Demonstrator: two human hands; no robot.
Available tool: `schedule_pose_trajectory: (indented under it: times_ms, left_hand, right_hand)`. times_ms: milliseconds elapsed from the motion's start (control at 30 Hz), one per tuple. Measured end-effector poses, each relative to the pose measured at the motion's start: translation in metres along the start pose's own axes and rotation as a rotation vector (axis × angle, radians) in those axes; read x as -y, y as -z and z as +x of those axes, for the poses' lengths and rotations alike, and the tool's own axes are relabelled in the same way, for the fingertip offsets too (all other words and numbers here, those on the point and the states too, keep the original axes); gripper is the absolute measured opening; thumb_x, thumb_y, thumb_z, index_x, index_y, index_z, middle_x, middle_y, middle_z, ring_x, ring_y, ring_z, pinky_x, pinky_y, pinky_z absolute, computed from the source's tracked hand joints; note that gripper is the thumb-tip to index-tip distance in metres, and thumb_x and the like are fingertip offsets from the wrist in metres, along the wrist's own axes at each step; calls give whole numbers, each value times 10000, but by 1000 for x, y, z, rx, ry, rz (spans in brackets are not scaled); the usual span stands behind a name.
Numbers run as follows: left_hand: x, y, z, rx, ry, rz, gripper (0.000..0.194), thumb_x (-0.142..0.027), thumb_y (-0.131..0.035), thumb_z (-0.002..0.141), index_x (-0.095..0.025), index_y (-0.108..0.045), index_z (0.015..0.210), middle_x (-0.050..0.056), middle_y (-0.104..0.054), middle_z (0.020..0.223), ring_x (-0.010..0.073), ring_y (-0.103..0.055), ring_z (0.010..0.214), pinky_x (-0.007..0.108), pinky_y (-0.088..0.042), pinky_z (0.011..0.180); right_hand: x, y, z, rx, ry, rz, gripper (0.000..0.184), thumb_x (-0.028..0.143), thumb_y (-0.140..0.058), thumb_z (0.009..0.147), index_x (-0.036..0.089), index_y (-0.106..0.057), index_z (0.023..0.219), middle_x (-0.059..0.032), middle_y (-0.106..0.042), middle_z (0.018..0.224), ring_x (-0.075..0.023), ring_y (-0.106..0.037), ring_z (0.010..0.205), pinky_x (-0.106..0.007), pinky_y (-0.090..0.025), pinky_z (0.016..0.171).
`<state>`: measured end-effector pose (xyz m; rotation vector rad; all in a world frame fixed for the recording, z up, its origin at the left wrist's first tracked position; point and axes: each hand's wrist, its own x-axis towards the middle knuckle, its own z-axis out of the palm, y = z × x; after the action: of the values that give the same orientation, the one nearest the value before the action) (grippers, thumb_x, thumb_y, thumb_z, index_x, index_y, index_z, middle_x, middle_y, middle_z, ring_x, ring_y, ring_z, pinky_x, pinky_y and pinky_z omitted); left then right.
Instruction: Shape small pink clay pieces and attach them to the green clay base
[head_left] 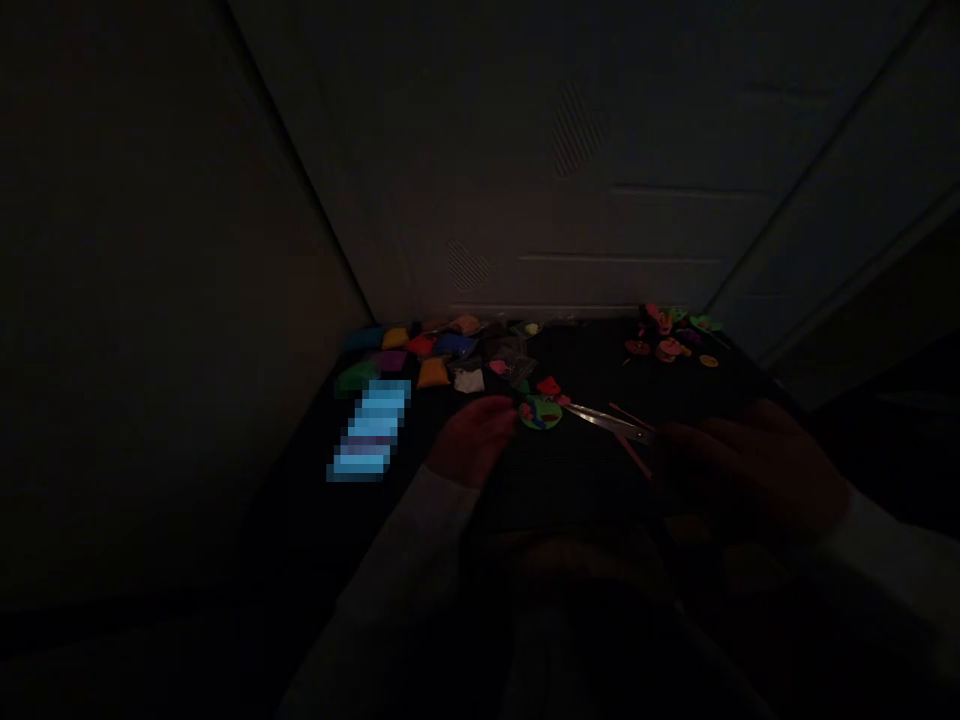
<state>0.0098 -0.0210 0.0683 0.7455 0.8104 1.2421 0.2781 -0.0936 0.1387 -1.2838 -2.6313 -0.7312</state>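
Observation:
Low light hides much of the detail. My left hand (474,440) is closed, its fingertips at the left edge of a green clay disc (553,412) that bears small blue and red pieces. My right hand (757,465) is wrapped round the handles of a pair of scissors (611,420), though the dark hides most of its fingers. The scissors' tips point left and reach a small pink-red bit at the disc's upper right edge. Below and beside the blades lie thin pink strips (636,456). A red piece (549,384) shows just above the disc.
Packets of coloured clay, such as an orange packet (432,373) and a white packet (469,380), lie at the back left of the dark table. A lit, blurred-out screen (371,430) is left of my left hand. Small clay figures (660,322) stand at back right, before a pale panel (615,225).

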Motion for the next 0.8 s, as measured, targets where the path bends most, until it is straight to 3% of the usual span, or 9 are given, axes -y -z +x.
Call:
schedule_pose_trajectory:
  times_ms: [67, 133, 167, 400, 600, 800]
  left_hand:
    - [-4, 25, 13, -93, -159, 525, 204, -229, -651, 575, -163, -614, 764, 9, -636, 698, 117, -576, 655, 230, -451, 616]
    - [-9, 43, 24, -35, -310, 1116, 214, -329, -559, 661, -173, -623, 792, 27, -652, 770, 150, -592, 721, 270, -461, 666]
    - [-10, 48, 29, -29, -331, 1202, 207, -326, -543, 671, -170, -629, 777, 37, -653, 778, 163, -593, 737, 287, -460, 683]
    - [0, 48, 44, 90, -466, 1477, 232, -217, -496, 700, -184, -623, 890, 50, -640, 884, 180, -565, 829, 319, -441, 765]
    - [8, 51, 45, 209, -553, 1605, 203, -190, -463, 739, -147, -636, 836, 78, -632, 880, 194, -525, 874, 353, -392, 833]
    - [15, 54, 46, 207, -584, 1590, 236, -210, -457, 748, -171, -612, 920, 79, -597, 889, 195, -501, 875, 354, -391, 811]
  right_hand:
    - [5, -11, 0, 6, -1, -7, 312, 270, -441, 775, 197, -478, 1076, -19, -589, 754, -108, -455, 563, -283, -254, 627]
    - [11, -23, 1, 14, 13, -14, 276, 258, -436, 778, 184, -511, 1033, -36, -596, 782, -112, -472, 593, -288, -246, 637]
    - [13, -30, 1, 20, 22, -19, 263, 251, -433, 780, 183, -523, 1017, -39, -598, 780, -112, -476, 600, -290, -242, 637]
    - [23, -67, 1, 13, 56, -7, 273, 240, -447, 779, 188, -535, 1032, -47, -609, 769, -135, -494, 628, -313, -244, 656]
    - [22, -65, 3, 28, 73, 19, 269, 236, -459, 767, 177, -541, 1016, -41, -613, 752, -133, -502, 617, -308, -251, 640]
    - [22, -66, 1, 23, 84, 46, 265, 216, -446, 763, 162, -553, 999, -54, -613, 754, -135, -511, 627, -312, -259, 639]
